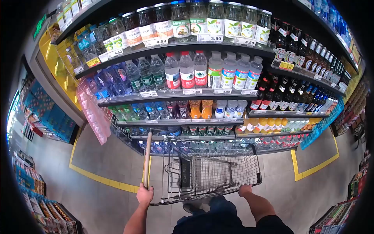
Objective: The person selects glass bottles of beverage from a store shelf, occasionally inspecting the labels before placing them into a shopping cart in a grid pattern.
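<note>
A wire shopping cart (212, 173) stands sideways before me, parallel to the drink shelves, with bare wire mesh inside. At its left end my left hand (145, 195) is closed round the near end of the long handle bar (147, 160). My right hand (245, 190) rests with curled fingers on the near rim of the basket, toward its right end. Beyond the cart, red-capped water bottles (186, 70) stand on a middle shelf, beside bottles with blue and pink labels (235, 72).
Shelves of bottles with price tags (210, 38) span the front. Dark glass bottles (292, 95) fill the right section. A pink padded panel (92, 115) hangs at the left shelf end. Yellow tape (103, 180) marks the floor. More goods line both lower corners.
</note>
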`<state>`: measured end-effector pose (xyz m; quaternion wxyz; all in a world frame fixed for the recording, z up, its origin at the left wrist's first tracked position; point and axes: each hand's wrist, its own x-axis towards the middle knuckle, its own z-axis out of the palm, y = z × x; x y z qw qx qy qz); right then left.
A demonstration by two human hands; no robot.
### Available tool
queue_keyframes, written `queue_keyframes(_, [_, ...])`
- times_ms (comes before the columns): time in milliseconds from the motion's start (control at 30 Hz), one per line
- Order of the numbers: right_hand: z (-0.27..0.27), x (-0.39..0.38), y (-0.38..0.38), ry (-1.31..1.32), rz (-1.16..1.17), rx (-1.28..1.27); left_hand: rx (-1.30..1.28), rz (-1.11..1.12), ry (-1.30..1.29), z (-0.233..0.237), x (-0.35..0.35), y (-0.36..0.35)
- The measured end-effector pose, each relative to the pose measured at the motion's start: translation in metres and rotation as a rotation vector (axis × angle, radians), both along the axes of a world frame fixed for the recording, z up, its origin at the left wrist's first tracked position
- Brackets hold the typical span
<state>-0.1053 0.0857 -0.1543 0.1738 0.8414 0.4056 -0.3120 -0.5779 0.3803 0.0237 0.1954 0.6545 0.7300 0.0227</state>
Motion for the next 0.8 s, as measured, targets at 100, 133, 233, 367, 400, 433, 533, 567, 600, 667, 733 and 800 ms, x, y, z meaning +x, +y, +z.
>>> queue_keyframes(100, [0.017, -0.021, 0.012, 0.067, -0.004, -0.039, 0.061, -0.013, 0.053, -0.005, -0.023, 0.004])
queue_keyframes(133, [0.023, -0.030, 0.018, 0.036, -0.007, -0.031, 0.081, -0.019, 0.043, -0.003, -0.029, 0.007])
queue_keyframes(233, [0.028, -0.039, 0.027, 0.050, 0.091, -0.058, 0.111, -0.016, 0.054, 0.003, -0.038, 0.008])
queue_keyframes(367, [0.013, -0.044, 0.037, 0.121, 0.057, 0.028, 0.069, 0.041, 0.079, 0.003, -0.052, 0.018])
queue_keyframes(400, [0.009, -0.043, 0.039, 0.106, 0.084, 0.036, 0.065, 0.047, 0.077, 0.002, -0.055, 0.019])
queue_keyframes(433, [0.006, -0.039, 0.039, 0.089, 0.112, 0.041, 0.058, 0.053, 0.073, 0.000, -0.056, 0.020])
queue_keyframes(533, [0.005, -0.029, 0.046, 0.107, 0.122, 0.023, 0.106, 0.045, 0.073, -0.004, -0.055, 0.023])
queue_keyframes(567, [0.013, -0.031, 0.046, 0.114, 0.120, 0.036, 0.127, 0.040, 0.086, -0.004, -0.056, 0.021])
queue_keyframes(600, [0.019, -0.031, 0.049, 0.123, 0.110, 0.010, 0.123, 0.058, 0.094, -0.004, -0.056, 0.021])
queue_keyframes(667, [0.021, -0.025, 0.053, 0.139, 0.147, -0.011, 0.126, 0.045, 0.103, -0.002, -0.049, 0.024])
queue_keyframes(733, [0.021, -0.022, 0.050, 0.150, 0.134, 0.040, 0.097, 0.054, 0.109, 0.001, -0.044, 0.027])
queue_keyframes(800, [0.024, -0.020, 0.051, 0.148, 0.137, 0.026, 0.118, 0.039, 0.122, 0.001, -0.037, 0.028])
